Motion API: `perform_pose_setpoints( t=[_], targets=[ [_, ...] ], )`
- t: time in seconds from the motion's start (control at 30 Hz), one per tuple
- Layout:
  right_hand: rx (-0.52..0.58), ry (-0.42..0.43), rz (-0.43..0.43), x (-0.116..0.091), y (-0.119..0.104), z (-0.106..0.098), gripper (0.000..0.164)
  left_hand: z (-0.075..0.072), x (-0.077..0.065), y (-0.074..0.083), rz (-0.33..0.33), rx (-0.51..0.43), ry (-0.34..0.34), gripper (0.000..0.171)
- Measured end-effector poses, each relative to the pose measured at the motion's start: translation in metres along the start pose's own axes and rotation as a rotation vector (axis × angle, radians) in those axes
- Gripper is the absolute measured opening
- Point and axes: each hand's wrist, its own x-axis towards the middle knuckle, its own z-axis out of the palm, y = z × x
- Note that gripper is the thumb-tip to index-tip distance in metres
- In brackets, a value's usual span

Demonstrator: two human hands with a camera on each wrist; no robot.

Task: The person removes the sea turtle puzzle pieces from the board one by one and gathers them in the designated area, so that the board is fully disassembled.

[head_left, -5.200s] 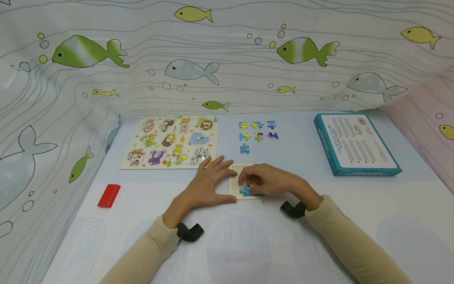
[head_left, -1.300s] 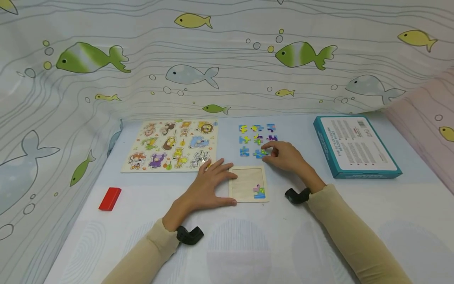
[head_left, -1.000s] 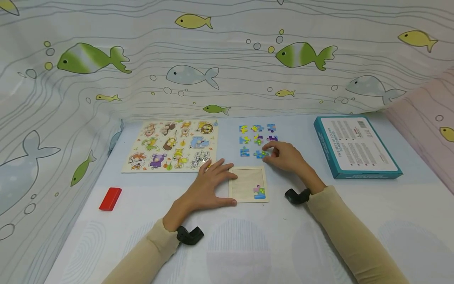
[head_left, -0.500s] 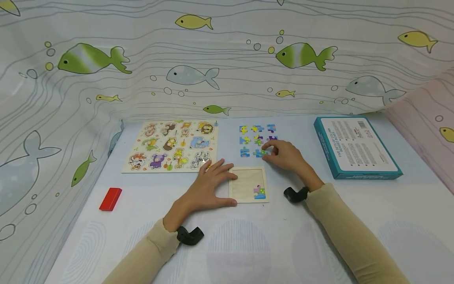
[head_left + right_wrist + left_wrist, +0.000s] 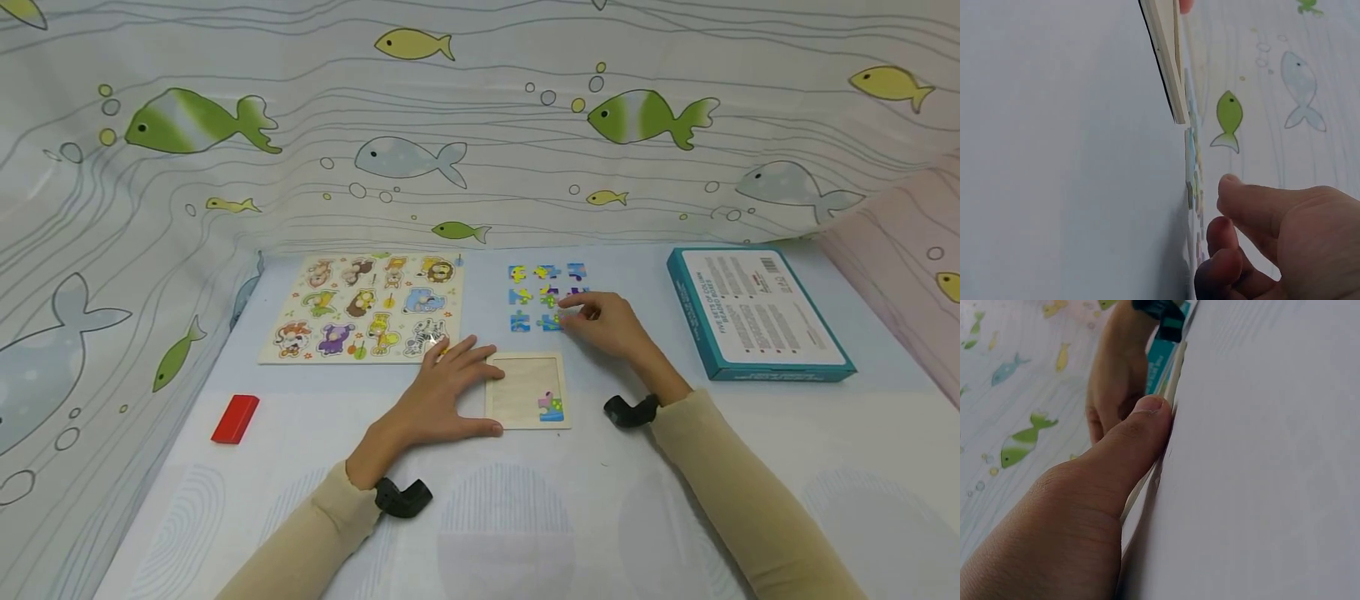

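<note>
My left hand (image 5: 435, 400) lies spread beside the small square wooden puzzle tray (image 5: 517, 358), thumb and fingertips along its left edge. In the left wrist view the thumb (image 5: 1129, 440) lies along the tray's rim. One pink, green and blue jigsaw piece (image 5: 552, 408) sits in the tray's lower right corner. Behind the tray, several loose jigsaw pieces (image 5: 519, 297) are laid out in rows. My right hand (image 5: 607, 323) is just right of the front row's blue-green piece (image 5: 551, 322). In the right wrist view its thumb and loosely bent fingers stand apart, with nothing between them.
A wooden board with animal pictures (image 5: 360, 304) lies at the back left, close behind the left hand's fingers. A red block (image 5: 235, 419) lies at the far left. A teal-edged box (image 5: 761, 312) is at the back right. A fish-printed curtain (image 5: 510, 125) rises behind.
The right hand has moved from over the tray to the back right. The blue-green piece now lies in the front row, and the fingers have drawn slightly off it. The left hand stays put.
</note>
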Motion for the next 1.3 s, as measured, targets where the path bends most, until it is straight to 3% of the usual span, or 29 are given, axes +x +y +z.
perform_pose_setpoints(
  t=[0.23, 0.47, 0.63, 0.9, 1.3],
  targets=[
    [0.112, 0.052, 0.056, -0.004, 0.002, -0.004, 0.020, -0.001, 0.001, 0.001, -0.010, 0.004, -0.014, 0.071],
    [0.107, 0.028, 0.114, -0.009, 0.002, -0.008, 0.053, 0.000, 0.001, 0.000, 0.000, 0.009, -0.008, 0.071],
    [0.071, -0.044, -0.009, -0.012, 0.002, -0.014, 0.028, 0.001, 0.001, -0.001, 0.002, 0.024, -0.009, 0.070],
    [-0.022, -0.267, -0.294, -0.016, -0.008, -0.014, 0.029, 0.000, 0.001, -0.001, 0.000, 0.020, -0.010, 0.070],
    [-0.032, -0.474, -0.376, -0.028, -0.024, -0.001, 0.024, -0.001, 0.001, 0.001, -0.008, 0.011, -0.014, 0.070]
  ],
)
